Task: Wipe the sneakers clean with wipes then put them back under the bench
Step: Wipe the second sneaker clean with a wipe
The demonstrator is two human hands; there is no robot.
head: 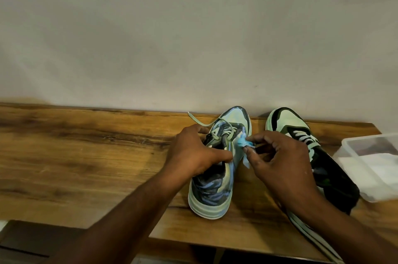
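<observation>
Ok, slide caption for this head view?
Left hand steadies a sneaker on the bench; right hand pinches a blue wipe against it.

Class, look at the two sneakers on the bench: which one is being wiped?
The left sneaker: the left hand grips it and the right hand pinches a blue wipe against it.

**One head-worn view, looking down and forward**

A single wide-angle camera sits on the person's head, aimed forward and steeply down. It looks along both forearms to the hands, close in at the lower centre. The wooden counter crosses the lower half; a plain wall straight ahead fills the upper half.
</observation>
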